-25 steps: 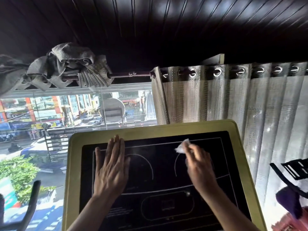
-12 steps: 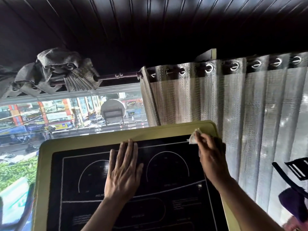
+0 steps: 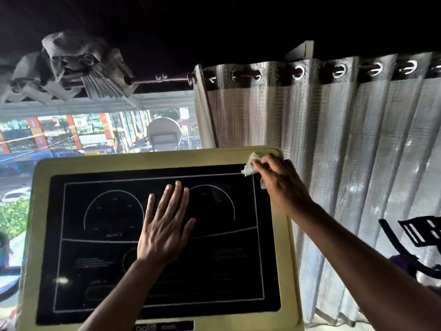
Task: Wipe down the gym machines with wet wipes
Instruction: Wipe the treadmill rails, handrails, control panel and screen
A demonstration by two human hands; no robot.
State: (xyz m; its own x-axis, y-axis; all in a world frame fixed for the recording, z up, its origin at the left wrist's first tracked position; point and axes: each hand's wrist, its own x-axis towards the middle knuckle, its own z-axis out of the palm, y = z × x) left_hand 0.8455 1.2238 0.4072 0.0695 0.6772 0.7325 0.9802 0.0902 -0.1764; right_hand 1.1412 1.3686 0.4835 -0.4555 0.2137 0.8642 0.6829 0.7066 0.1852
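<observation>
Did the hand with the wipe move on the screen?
Yes. The right hand with the wet wipe slid from near the right dial outline up and right to the console's top right corner.

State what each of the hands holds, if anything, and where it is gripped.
The right hand pinches a crumpled wet wipe at its bunched middle. The left hand holds nothing, lying flat on the console screen.

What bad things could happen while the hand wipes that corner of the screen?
The wipe is small and bunched in the right hand, so it might slip out at the screen's yellow frame edge. The left hand lies flat on the dark screen and may leave fresh smudges or press a control.
</observation>
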